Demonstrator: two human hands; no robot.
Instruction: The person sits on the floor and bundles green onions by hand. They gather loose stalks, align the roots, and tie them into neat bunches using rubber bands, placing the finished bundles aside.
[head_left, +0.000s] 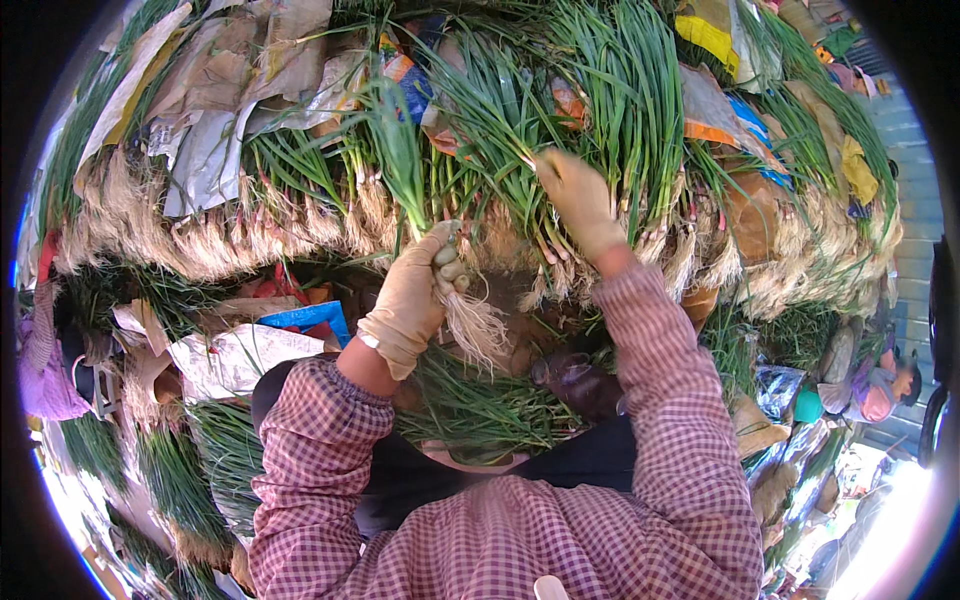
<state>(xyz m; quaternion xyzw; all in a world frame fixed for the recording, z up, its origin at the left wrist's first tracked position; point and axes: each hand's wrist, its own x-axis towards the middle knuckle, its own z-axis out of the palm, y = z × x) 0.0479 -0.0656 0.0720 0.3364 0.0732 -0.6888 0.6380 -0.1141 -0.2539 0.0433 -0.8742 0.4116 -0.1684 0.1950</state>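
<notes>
My left hand (422, 289), in a pale work glove with stained fingers, grips a bunch of green garlic (405, 176) around the stem bases. Green leaves point away from me, and the pale stringy roots (476, 326) hang below the fist. My right hand (576, 196), also gloved and blurred by motion, is over the row of plants to the right. Its fingers pinch a single garlic stalk (528, 157) near the whitish base. Loose garlic plants (551, 244) lie just below that hand, roots towards me.
A long bank of garlic plants (645, 97) with matted roots (225, 244) curves across in front. Paper and plastic sacks (206, 157) partly cover it. Cut leaves (487, 416) lie before my body. More bundles (180, 480) are at left; another person (877, 394) is at far right.
</notes>
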